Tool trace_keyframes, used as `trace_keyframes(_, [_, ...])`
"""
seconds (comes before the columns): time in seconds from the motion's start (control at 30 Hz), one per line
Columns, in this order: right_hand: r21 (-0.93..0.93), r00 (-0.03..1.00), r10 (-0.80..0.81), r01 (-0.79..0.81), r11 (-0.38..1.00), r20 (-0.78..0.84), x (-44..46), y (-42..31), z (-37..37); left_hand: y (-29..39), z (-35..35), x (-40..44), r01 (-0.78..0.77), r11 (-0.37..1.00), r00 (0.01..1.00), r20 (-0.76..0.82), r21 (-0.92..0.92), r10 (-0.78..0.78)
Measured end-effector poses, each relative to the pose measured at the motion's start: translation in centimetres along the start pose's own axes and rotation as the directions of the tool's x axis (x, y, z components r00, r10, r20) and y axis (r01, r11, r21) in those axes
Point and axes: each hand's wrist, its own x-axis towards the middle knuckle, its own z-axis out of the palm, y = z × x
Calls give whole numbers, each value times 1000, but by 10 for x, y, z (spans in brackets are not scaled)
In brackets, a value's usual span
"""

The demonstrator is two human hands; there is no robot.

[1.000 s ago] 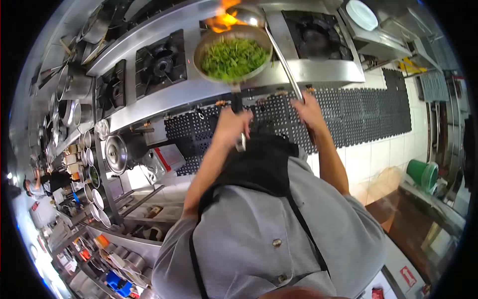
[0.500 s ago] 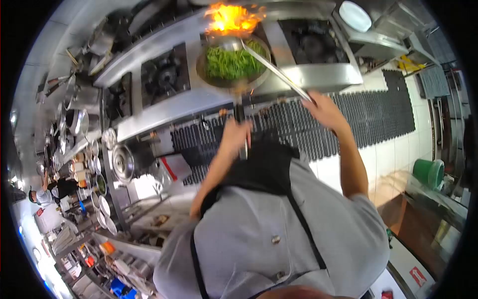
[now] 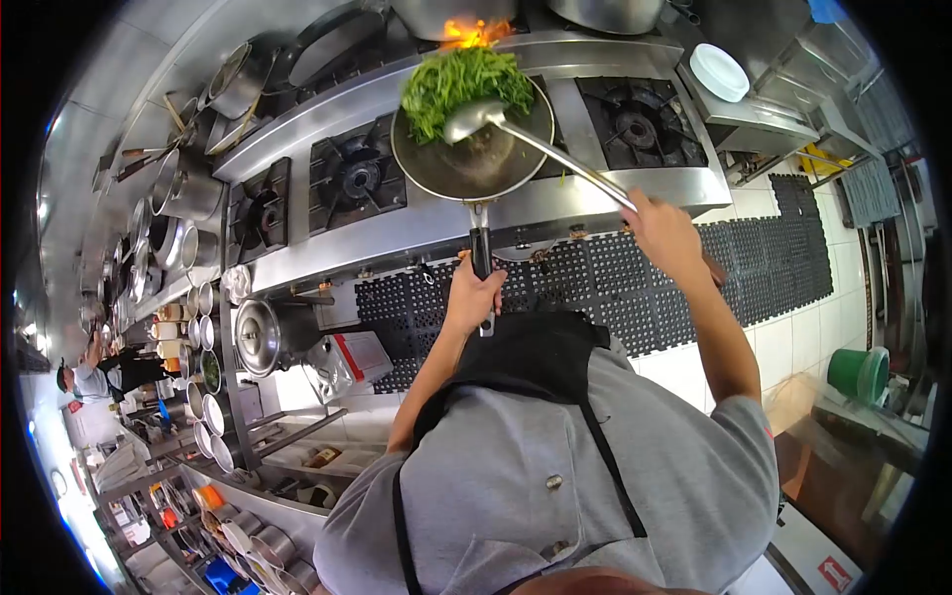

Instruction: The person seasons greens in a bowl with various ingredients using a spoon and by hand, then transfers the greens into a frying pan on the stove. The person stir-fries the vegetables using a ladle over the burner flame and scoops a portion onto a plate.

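My left hand (image 3: 473, 295) is closed around the black handle of a wok (image 3: 466, 177) above the stove. Chopped green vegetables (image 3: 461, 79) are heaped at the wok's far side, some of them rising over the rim. In my right hand (image 3: 662, 230) is the long metal handle of a ladle (image 3: 474, 121). Its bowl lies over the wok, against the near edge of the greens. Orange flames (image 3: 476, 33) flare just behind the far rim.
Gas burners flank the wok, one on the right (image 3: 640, 124) and another on the left (image 3: 359, 181). Large pots (image 3: 607, 12) stand behind. White plates (image 3: 719, 72) sit at the right. A lidded pot (image 3: 260, 332) is at the left, and a co-worker (image 3: 99, 377) stands farther left.
The greens have shifted from the wok's middle to its far side, piling up at the rim. The flames look smaller. The ladle bowl has come down toward the near side of the greens.
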Motion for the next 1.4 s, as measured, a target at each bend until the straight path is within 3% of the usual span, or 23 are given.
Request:
trace_keyframes(0.13, [92,984,18,-35,995,176,-39,7,-36,51,-19,-26,178,984,983,42,14,-178])
trace_keyframes(0.2, [207,952,-19,-46,977,304,-42,6,-42,51,-21,-22,165,986,985,50,23,-166])
trace_keyframes(0.3, [121,976,-44,18,992,214,-11,3,-11,35,-19,1,87,992,995,41,92,-91])
trace_keyframes(0.4, [-1,993,85,-85,996,78,3,-34,-5,7,0,-7,7,993,1000,-28,115,-3])
trace_keyframes(0.47, [-37,997,71,-69,997,38,-9,-36,1,-18,-2,-6,-3,999,1000,12,43,2])
trace_keyframes(0.6, [54,986,98,-106,993,135,-62,-26,-16,-14,-12,5,5,999,997,74,32,-7])
trace_keyframes(0.67, [183,944,184,-240,953,275,-74,-20,-20,-18,-13,20,82,997,995,56,-7,-82])
trace_keyframes(0.73, [220,957,189,-238,946,221,-80,-20,-4,-22,-8,26,90,996,994,53,7,-91])
trace_keyframes(0.8, [307,981,191,-176,935,-20,-64,-28,27,-24,-5,35,93,995,994,59,26,-94])
trace_keyframes(0.87, [245,969,245,-228,942,-42,-36,-36,75,-30,-6,35,114,993,992,66,-28,-112])
trace_keyframes(0.9, [245,967,250,-234,941,-38,-26,-37,92,-32,-6,36,143,989,988,55,-23,-142])
trace_keyframes(0.97, [183,973,170,-198,963,155,-15,-40,112,-32,-6,35,157,987,986,60,-42,-154])
trace_keyframes(1.07, [206,973,55,-102,973,226,-51,-13,79,-28,-11,37,167,984,985,42,-62,-165])
trace_keyframes(1.17, [185,981,110,-139,973,159,-49,25,72,-23,-12,32,215,975,976,41,-50,-213])
trace_keyframes(1.27, [188,990,75,-96,977,119,-9,1,112,-35,-5,38,144,987,987,80,-76,-138])
trace_keyframes(1.33, [193,976,116,-151,969,182,-7,-7,118,-30,-2,37,167,983,984,68,-75,-162])
trace_keyframes(1.4, [295,985,-12,-39,955,170,-27,3,106,-22,-3,33,218,975,976,39,-44,-216])
